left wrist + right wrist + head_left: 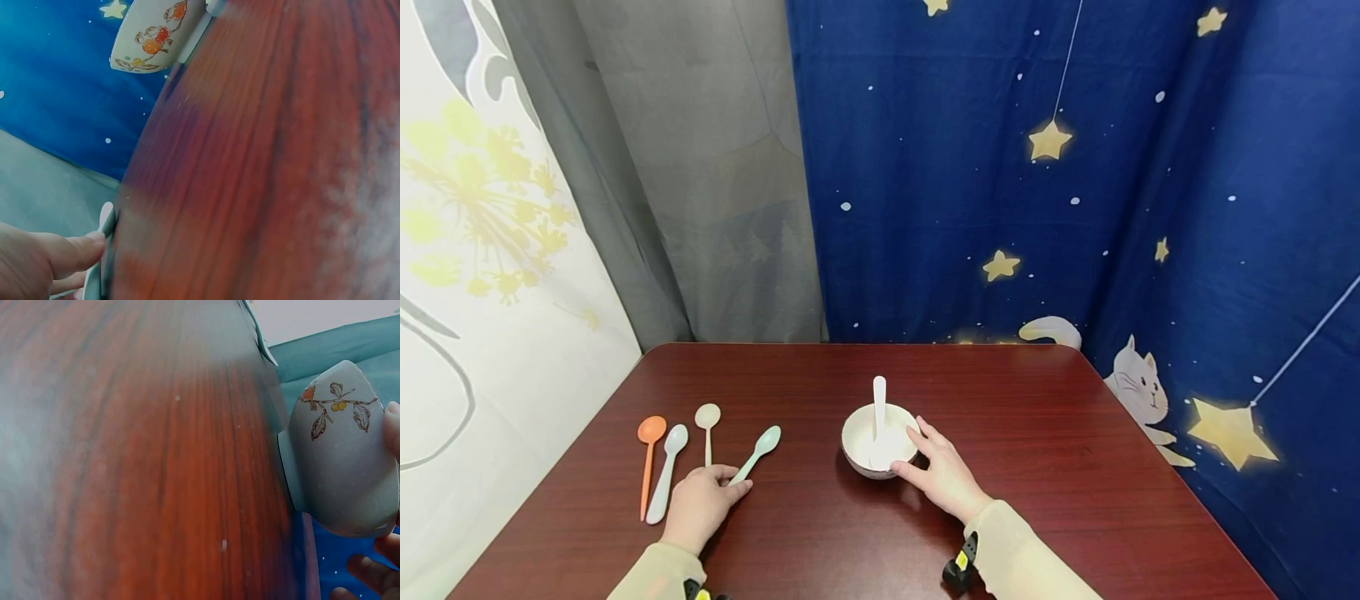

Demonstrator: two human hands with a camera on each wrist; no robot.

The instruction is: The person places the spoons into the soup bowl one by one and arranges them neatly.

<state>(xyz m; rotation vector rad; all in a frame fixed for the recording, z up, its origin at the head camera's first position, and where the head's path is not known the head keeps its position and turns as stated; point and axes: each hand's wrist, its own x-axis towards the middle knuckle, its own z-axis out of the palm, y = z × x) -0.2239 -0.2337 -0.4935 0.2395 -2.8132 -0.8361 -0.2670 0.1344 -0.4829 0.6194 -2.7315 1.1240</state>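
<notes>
In the head view, my left hand [700, 504] is low over the table at left, pinching the handle of a mint-green spoon [767, 440] between thumb and fingers. The left wrist view shows the thumb [78, 253] against that spoon [107, 215]; its bowl end points away from me. My right hand [947, 475] holds the right side of a small white bowl [857, 450], thumb at the near rim and a finger at the right rim. A white spoon [880, 396] stands in the bowl, handle up. Painted branches and fruit decorate the bowl's outside [344, 462].
Left of my left hand lie an orange spoon [647, 454], a pale grey-white spoon [670, 462] and a cream spoon [707, 421], whose handle end is hidden by the hand. The reddish-brown table [1000, 392] ends at curtains [925, 208] behind.
</notes>
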